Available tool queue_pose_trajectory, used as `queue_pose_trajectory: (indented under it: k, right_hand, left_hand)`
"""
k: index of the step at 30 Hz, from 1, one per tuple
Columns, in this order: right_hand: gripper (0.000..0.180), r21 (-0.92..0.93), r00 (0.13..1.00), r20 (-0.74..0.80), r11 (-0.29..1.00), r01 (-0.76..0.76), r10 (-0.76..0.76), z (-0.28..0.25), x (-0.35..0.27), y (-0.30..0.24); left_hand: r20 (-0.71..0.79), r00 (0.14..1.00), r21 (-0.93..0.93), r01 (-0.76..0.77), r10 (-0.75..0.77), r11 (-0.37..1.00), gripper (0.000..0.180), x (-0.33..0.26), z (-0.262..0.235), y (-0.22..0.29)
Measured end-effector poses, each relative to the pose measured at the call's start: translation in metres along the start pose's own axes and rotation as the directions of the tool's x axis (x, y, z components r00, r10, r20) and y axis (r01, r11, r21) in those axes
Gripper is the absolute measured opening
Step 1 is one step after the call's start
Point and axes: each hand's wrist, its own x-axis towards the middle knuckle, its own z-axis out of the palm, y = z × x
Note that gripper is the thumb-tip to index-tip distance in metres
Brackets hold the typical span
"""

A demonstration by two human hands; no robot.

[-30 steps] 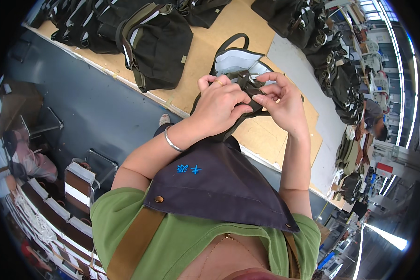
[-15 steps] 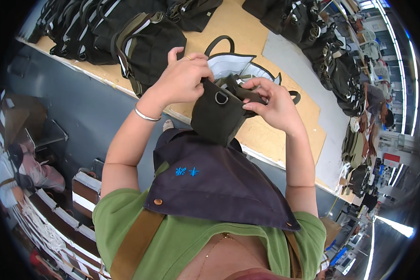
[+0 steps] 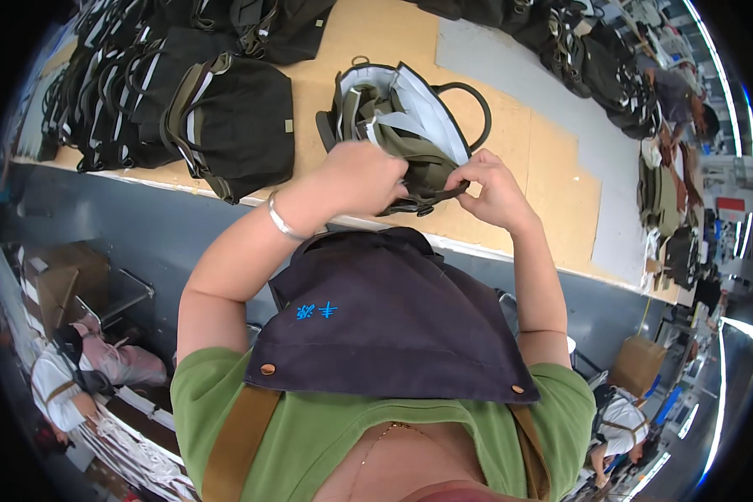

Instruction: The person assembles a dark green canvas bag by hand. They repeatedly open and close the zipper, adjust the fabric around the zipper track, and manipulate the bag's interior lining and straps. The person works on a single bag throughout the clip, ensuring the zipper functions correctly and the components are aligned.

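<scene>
Head view: the dark bag [image 3: 427, 159] sits open at 12 o'clock on the table [image 3: 552, 209]. At its 4 o'clock, the right hand [image 3: 495, 191] pinches a dark edge; at 7 o'clock, the left hand [image 3: 362, 176] is curled, its grip hidden. Presumably light, limp; best held by its 2-o'clock handle [image 3: 488, 117].
</scene>
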Motion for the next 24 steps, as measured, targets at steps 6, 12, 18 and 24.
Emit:
queue_pose_trajectory:
  k: [6,12,18,24]
  right_hand:
    - [0.018,0.234,0.933,-0.357,0.971,0.053,0.035,0.029,-0.012,0.012]
    - [0.016,0.147,0.911,-0.406,0.989,-0.014,0.073,0.029,-0.013,-0.005]
    - [0.015,-0.295,0.819,-0.573,0.924,-0.244,0.034,0.046,0.006,-0.005]
    - [0.016,0.26,0.942,-0.334,0.963,0.065,0.027,0.059,0.001,-0.073]
  left_hand:
    - [0.258,0.963,0.292,-0.149,0.073,0.945,0.043,0.074,0.027,-0.006]
    - [0.376,0.919,0.215,-0.209,0.116,0.954,0.049,0.085,0.028,-0.019]
    - [-0.085,0.966,0.013,-0.242,0.243,0.97,0.027,0.026,0.001,-0.042]
    - [-0.384,0.901,0.056,-0.196,0.202,0.979,0.03,0.0,0.019,-0.033]
